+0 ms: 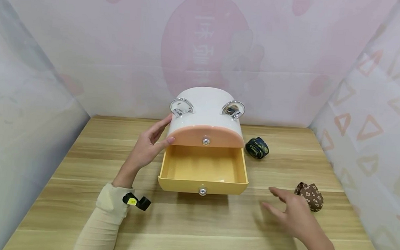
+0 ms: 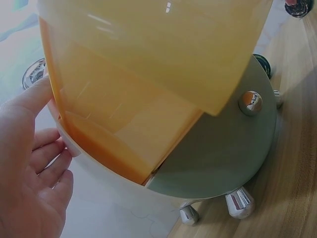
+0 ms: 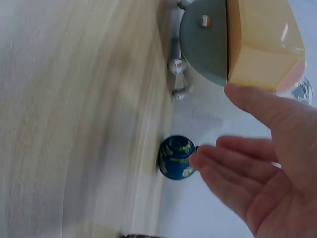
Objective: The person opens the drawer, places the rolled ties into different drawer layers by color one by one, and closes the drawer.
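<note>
A small rounded drawer cabinet (image 1: 206,106) stands at the back of the table, white on top. Its yellow drawer (image 1: 203,186) is pulled out, and no object shows inside. My left hand (image 1: 147,146) rests against the cabinet's left side, thumb at the front edge of the peach top drawer (image 1: 189,135). To the right, my right hand (image 1: 292,214) hovers over the table with fingers apart and nothing held. Just beyond it lies a rolled brown flowered necktie (image 1: 310,196), partly hidden by that hand. A dark blue-green patterned rolled necktie (image 1: 258,147) sits beside the cabinet.
Two chrome-rimmed round eye-like pieces (image 1: 182,106) stick up from the cabinet top. Below the yellow drawer, a grey-green drawer front (image 2: 223,153) with a round knob shows in the left wrist view. Silver feet (image 2: 240,202) hold the cabinet above the wooden table (image 1: 193,231). Patterned cloth walls surround it.
</note>
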Demonstrator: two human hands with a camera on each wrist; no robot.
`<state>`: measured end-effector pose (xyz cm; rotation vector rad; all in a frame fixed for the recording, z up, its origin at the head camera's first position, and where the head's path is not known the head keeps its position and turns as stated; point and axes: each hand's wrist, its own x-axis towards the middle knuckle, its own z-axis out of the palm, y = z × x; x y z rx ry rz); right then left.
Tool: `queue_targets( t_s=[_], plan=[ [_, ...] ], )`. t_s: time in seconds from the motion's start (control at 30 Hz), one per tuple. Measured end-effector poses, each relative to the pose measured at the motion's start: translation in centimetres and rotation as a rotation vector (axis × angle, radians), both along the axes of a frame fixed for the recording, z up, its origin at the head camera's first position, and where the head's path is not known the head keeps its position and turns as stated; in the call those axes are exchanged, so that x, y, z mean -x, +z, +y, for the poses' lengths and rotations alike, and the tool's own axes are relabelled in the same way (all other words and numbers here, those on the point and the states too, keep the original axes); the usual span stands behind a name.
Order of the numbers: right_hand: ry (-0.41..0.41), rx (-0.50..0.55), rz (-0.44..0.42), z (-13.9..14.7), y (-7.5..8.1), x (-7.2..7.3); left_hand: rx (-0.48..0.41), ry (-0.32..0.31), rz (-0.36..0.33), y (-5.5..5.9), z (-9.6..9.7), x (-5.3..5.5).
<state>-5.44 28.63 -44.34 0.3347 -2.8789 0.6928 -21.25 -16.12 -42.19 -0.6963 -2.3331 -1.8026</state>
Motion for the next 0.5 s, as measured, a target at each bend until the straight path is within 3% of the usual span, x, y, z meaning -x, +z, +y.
queue_targets(
  t_s=[0.1,0.3,0.43,0.5],
  plan=[
    [-0.124,0.003,0.046,1.0,0.5,-0.2,-0.005,0.000,0.000,0.0,0.0,0.0],
    [-0.371,0.003,0.053,2.9,1.1,-1.0,-0.017,-0.008,0.001,0.0,-0.1,0.0],
    [-0.519,-0.006,0.027,4.2,1.2,-1.3,-0.019,-0.009,0.000,0.1,0.0,-0.1],
    [-0.588,-0.027,-0.034,4.8,1.3,-1.3,-0.020,-0.010,0.001,0.1,0.0,-0.1]
  ],
)
